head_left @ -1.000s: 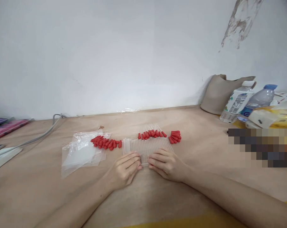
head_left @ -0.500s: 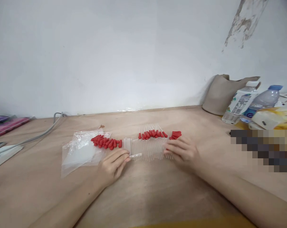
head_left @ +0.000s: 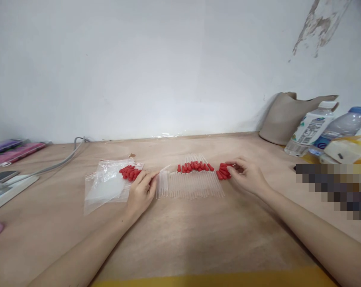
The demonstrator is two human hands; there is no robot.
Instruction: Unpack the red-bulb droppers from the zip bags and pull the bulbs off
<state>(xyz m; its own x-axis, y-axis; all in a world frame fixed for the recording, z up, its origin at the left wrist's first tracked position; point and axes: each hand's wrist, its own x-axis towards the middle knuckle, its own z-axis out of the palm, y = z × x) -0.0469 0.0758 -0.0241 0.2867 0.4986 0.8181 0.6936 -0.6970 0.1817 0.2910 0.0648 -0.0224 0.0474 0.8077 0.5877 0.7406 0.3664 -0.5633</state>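
Observation:
My left hand (head_left: 141, 191) pinches one clear thin tube (head_left: 165, 168), which slants up and to the right from the fingertips. Beneath and beside that tube lies a row of clear glass dropper tubes (head_left: 189, 185) side by side. Partly behind the left hand is a heap of red rubber bulbs (head_left: 128, 172). At the far right of the row, the thumb and forefinger of my right hand (head_left: 244, 173) close round the edge of a small group of red rubber bulbs (head_left: 223, 171). Droppers with red bulbs fitted (head_left: 195, 166) lie above the row, tubes pointing away.
Clear plastic bags (head_left: 101, 185) lie under the left heap. Further left are a grey cable (head_left: 59, 165), a power strip (head_left: 16, 193) and pink and purple packs (head_left: 19, 151). Two bottles (head_left: 310, 129) and a beige bag (head_left: 283, 119) stand at the right by the wall.
My right hand has moved off the row's right end to the red bulbs. The tube in my left hand has been raised to the row's upper end, and the view has shifted slightly.

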